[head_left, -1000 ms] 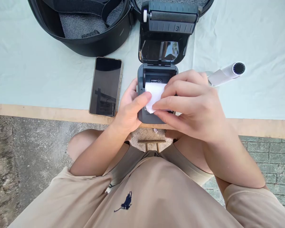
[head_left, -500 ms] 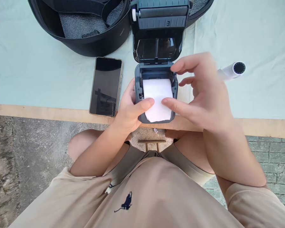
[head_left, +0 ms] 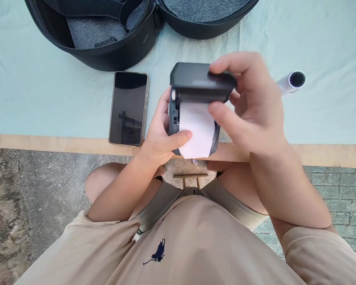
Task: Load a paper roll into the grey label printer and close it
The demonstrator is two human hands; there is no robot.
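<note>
A small dark label printer (head_left: 174, 118) is held over the table's near edge, partly open. My left hand (head_left: 163, 138) wraps around its left side, with the thumb pressing on the white paper (head_left: 197, 128) that runs out over the front. My right hand (head_left: 252, 107) grips the printer's lid (head_left: 201, 77) at its right end, fingers on top and thumb below. The lid is tilted partway down over the body, and the paper passes beneath it. The paper roll inside is hidden under the lid.
Left of the printer lies a smartphone (head_left: 129, 109) with a dark screen. At the back stands an open black zip case (head_left: 115, 59) with grey foam inside. A white cylinder with a dark end (head_left: 297, 79) rests to the right on the pale cloth (head_left: 329, 111).
The lid, which stood fully open, has swung down toward the printer body. My right hand has moved from the paper and body to the lid; my left hand keeps its hold.
</note>
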